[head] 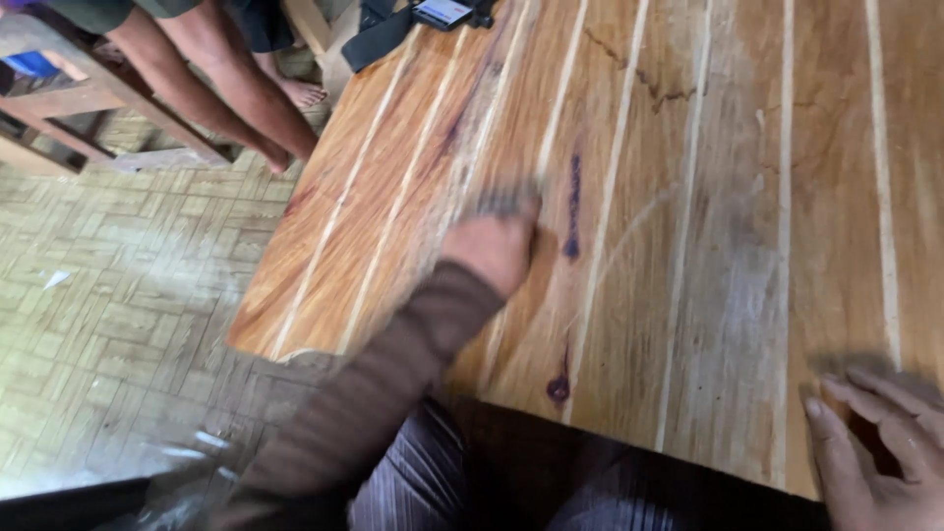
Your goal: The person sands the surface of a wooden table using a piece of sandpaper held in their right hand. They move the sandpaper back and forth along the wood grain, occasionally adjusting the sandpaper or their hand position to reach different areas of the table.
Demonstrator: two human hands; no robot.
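A large panel of joined wooden boards [688, 197] with pale glue lines lies in front of me. My left hand [492, 241], in a brown sleeve, presses a small dark pad [503, 200] against the wood; both are blurred by motion. My right hand [875, 447] rests flat on the panel's near right edge, fingers spread, holding nothing. A dull, scuffed grey patch [733, 285] shows on the boards between the hands.
Another person's bare legs [211, 84] stand at the top left beside a wooden bench [59, 93]. A dark bag with a phone-like device [423, 18] lies at the panel's far edge. Parquet floor [108, 315] is on the left.
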